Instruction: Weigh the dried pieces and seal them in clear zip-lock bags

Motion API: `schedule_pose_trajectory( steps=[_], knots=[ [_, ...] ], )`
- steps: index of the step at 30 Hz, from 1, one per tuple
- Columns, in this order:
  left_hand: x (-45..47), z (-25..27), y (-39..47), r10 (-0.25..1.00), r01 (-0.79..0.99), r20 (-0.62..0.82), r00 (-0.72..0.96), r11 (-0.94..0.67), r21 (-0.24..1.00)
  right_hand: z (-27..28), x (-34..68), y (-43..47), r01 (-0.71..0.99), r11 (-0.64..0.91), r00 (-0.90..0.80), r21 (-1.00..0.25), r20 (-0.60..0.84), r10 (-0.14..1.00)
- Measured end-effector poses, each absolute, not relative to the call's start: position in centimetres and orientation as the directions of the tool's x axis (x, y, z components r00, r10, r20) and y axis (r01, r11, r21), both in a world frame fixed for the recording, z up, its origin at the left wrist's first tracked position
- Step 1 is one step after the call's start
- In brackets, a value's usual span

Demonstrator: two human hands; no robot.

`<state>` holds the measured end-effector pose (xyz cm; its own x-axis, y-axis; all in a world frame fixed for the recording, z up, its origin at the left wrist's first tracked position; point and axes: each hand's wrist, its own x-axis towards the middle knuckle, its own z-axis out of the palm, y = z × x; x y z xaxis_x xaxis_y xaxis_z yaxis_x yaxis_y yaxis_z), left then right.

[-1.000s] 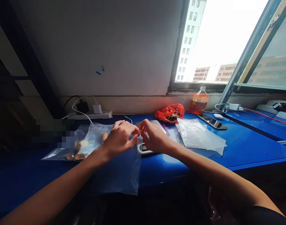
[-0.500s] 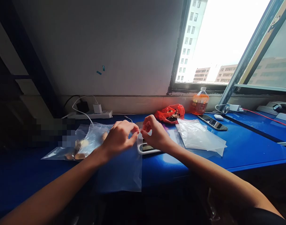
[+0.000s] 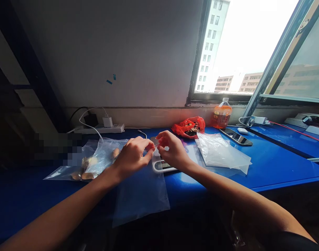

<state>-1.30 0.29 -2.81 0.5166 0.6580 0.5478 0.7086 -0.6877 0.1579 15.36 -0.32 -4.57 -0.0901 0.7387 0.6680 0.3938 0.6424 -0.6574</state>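
Observation:
A clear plastic bag [image 3: 141, 197] hangs down in front of the blue table's edge, its top corner pinched in the fingers of my left hand [image 3: 135, 151]. My right hand [image 3: 172, 148] is beside it, thumb and fingers curled close together at the same top edge of the bag. Behind the hands, a white digital scale [image 3: 157, 167] lies on the table, partly covered by my right hand and the bag. To the left, clear bags [image 3: 107, 146] hold several brownish lumps [image 3: 87, 174] that look like mushrooms, partly hidden by my left arm.
A stack of clear bags [image 3: 219, 153] lies on the right. Behind are a red plastic bag [image 3: 189, 127] with dark scraps, a bottle of orange drink [image 3: 221, 115], a phone [image 3: 236, 136] and a white earbud case [image 3: 242, 131]. A power strip [image 3: 99, 129] with chargers lines the wall.
The hanging bag has swung, its lower edge now slanting and reaching lower and further right. Both hands stay nearly in place, and the view has shifted slightly.

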Motion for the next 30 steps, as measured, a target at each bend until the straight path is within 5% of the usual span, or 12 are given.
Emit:
schedule_pose_trajectory(
  steps=[9, 25, 30],
  knots=[
    [-1.39, -3.15, 0.29, 0.642, 0.709, 0.560, 0.524, -0.693, 0.131, -3.70, 15.84, -0.63, 0.359, 0.699, -0.241, -0.619, 0.662, 0.710],
    [-1.42, -2.98, 0.29, 0.671, 0.730, 0.518, 0.530, -0.672, 0.124, -4.03, 15.70, -0.64, 0.604, 0.714, -0.333, -0.353, 0.702, 0.629],
    [-1.58, -2.22, 0.32, 0.751, 0.774, 0.458, 0.475, -0.605, 0.188, -3.59, 16.31, -0.33, 0.637, 0.672, -0.294, -0.379, 0.686, 0.666]
  ],
)
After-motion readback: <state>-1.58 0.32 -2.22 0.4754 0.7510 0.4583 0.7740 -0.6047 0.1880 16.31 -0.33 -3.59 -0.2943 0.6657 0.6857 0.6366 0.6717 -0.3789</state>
